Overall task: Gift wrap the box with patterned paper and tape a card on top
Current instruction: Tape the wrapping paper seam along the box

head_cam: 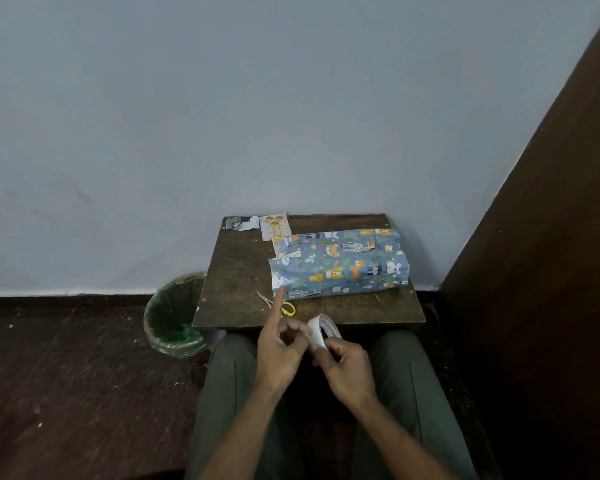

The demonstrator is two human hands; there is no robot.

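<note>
The box (340,263), covered in blue paper with cartoon animals, lies on the right half of a small dark wooden table (236,271). Its paper ends stick out loose at both sides. A white card (273,226) with gold balloons lies at the table's back edge. Below the table's front edge, over my lap, my right hand (347,370) grips a roll of white tape (323,332). My left hand (279,348) touches the roll with its thumb and curled fingers, while its index finger points straight up toward the box's left end.
Yellow-handled scissors (279,304) lie near the table's front edge, partly behind my left index finger. A scrap of patterned paper (241,223) sits at the back left corner. A bin with a green liner (175,315) stands on the floor to the left. A dark wooden panel (541,237) rises on the right.
</note>
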